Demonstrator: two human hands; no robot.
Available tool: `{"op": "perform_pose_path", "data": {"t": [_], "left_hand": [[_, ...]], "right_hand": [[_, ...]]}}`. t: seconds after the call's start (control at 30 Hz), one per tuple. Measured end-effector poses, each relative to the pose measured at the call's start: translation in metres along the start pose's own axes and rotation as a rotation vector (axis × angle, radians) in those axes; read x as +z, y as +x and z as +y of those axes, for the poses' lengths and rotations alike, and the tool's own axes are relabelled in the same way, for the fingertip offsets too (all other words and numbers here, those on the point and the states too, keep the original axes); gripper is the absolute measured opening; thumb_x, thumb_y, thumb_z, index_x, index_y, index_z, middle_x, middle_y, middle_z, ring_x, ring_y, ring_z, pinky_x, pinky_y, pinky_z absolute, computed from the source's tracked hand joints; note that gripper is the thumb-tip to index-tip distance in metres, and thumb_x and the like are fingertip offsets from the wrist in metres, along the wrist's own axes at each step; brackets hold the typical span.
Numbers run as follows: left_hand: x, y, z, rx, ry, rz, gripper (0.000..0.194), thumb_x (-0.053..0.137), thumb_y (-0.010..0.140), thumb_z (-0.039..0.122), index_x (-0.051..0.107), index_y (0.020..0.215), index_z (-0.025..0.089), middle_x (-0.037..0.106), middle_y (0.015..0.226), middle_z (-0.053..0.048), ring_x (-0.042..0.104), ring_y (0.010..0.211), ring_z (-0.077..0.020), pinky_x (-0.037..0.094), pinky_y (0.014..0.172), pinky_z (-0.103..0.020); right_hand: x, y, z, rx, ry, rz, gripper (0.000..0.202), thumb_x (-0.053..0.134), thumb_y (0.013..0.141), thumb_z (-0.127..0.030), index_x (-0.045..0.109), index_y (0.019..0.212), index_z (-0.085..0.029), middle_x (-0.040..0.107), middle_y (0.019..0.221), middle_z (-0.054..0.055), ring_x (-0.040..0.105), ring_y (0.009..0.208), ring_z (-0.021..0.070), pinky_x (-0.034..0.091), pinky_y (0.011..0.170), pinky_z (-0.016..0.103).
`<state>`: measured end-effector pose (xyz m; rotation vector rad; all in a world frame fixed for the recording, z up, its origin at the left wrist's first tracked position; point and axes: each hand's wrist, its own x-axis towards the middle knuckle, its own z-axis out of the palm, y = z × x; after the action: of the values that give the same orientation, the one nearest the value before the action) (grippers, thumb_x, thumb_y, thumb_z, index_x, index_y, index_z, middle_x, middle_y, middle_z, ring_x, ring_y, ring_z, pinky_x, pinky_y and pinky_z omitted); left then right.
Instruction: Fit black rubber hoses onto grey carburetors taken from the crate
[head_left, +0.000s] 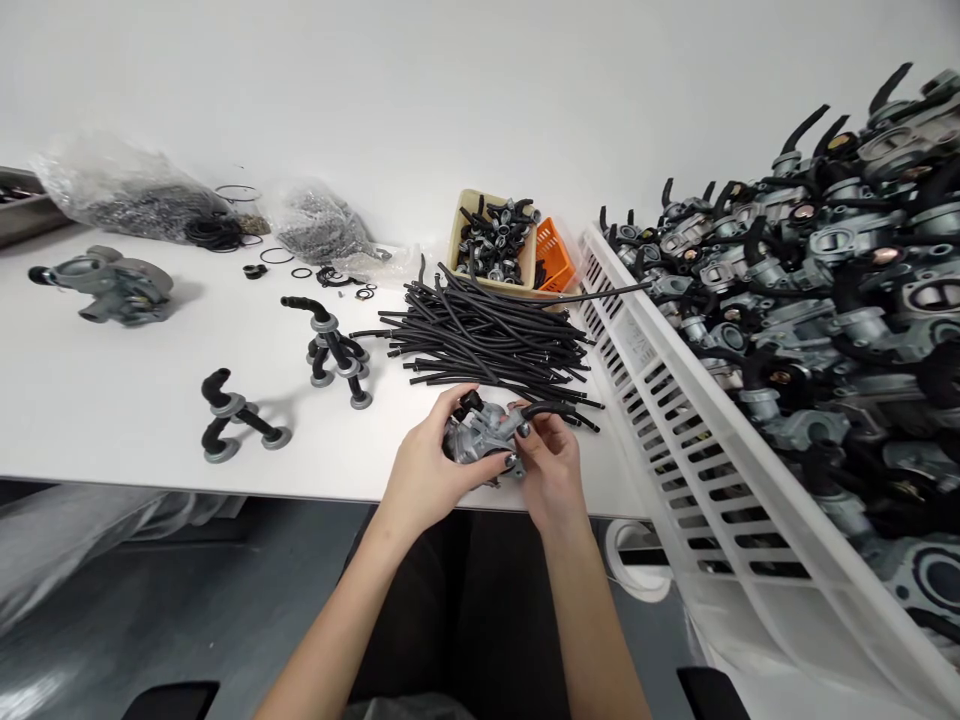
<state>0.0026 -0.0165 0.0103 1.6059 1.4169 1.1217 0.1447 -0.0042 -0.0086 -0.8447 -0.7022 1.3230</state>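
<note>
Near the table's front edge, my left hand (435, 460) is wrapped round the left side of a grey metal carburetor (480, 432). Its thumb lies across the front of the body. My right hand (551, 465) grips the right side, with the fingers at the base of a short black hose (549, 409) that points right from the carburetor. Just behind both hands lies a pile of thin black hoses (487, 330). Fingertips behind the carburetor are partly hidden.
A white slotted crate (675, 400) full of carburetors stands at the right. Black elbow fittings (234, 405) stand at the left, with another carburetor (112, 285) beyond. A cream bin (459, 235), an orange basket (553, 255) and plastic bags (315, 222) sit at the back.
</note>
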Motion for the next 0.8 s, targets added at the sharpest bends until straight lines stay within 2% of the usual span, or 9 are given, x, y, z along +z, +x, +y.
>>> {"op": "perform_pose_path", "data": {"t": [0.1,0.23,0.37,0.47,0.6,0.8], "left_hand": [[0.0005,-0.0004,-0.0003,0.015,-0.004,-0.006,0.068,0.075,0.067,0.033,0.048,0.130,0.029,0.061,0.127,-0.003,0.058,0.116,-0.0262,0.046,0.094,-0.035],[0.0011,-0.0018,0.0001,0.023,0.001,-0.011,0.070,0.076,0.067,0.032,0.048,0.131,0.030,0.060,0.130,-0.002,0.057,0.118,-0.0255,0.045,0.097,-0.035],[0.0020,-0.0040,0.0009,0.043,0.024,-0.015,0.072,0.077,0.065,0.032,0.048,0.131,0.030,0.062,0.126,-0.002,0.059,0.114,-0.0239,0.047,0.094,-0.033],[0.0033,-0.0056,0.0011,0.061,0.066,-0.001,0.074,0.078,0.064,0.032,0.047,0.131,0.031,0.062,0.126,-0.002,0.060,0.112,-0.0235,0.048,0.091,-0.033],[0.0039,-0.0059,0.0009,0.071,0.081,0.008,0.074,0.078,0.063,0.032,0.048,0.131,0.030,0.062,0.126,-0.003,0.060,0.112,-0.0246,0.049,0.090,-0.034],[0.0037,-0.0053,0.0008,0.026,0.065,0.024,0.072,0.078,0.064,0.032,0.048,0.130,0.033,0.062,0.126,0.000,0.061,0.111,-0.0236,0.047,0.094,-0.034]], "right_hand": [[0.0010,-0.0002,0.0003,-0.018,-0.049,-0.015,0.027,0.086,0.058,-0.031,0.069,0.078,-0.022,0.068,0.087,0.000,0.060,0.076,0.0151,0.048,0.070,0.029],[0.0008,-0.0009,-0.0012,0.007,-0.093,-0.026,0.029,0.085,0.060,-0.034,0.072,0.083,-0.022,0.066,0.075,-0.001,0.058,0.068,0.0142,0.047,0.065,0.028],[0.0013,-0.0016,-0.0027,-0.030,-0.132,-0.030,0.027,0.082,0.064,-0.032,0.075,0.088,-0.023,0.068,0.086,0.001,0.060,0.076,0.0149,0.048,0.071,0.028],[0.0015,-0.0019,-0.0019,-0.082,-0.176,-0.038,0.018,0.080,0.067,-0.032,0.075,0.083,-0.024,0.067,0.094,0.002,0.061,0.085,0.0173,0.049,0.074,0.029],[0.0008,-0.0016,0.0001,-0.116,-0.164,-0.048,0.014,0.080,0.067,-0.033,0.072,0.070,-0.023,0.064,0.094,0.002,0.060,0.085,0.0173,0.048,0.073,0.028],[-0.0006,-0.0012,-0.0014,-0.070,-0.155,-0.082,0.017,0.080,0.066,-0.035,0.073,0.076,-0.023,0.064,0.092,0.002,0.057,0.082,0.0166,0.046,0.072,0.027]]}}
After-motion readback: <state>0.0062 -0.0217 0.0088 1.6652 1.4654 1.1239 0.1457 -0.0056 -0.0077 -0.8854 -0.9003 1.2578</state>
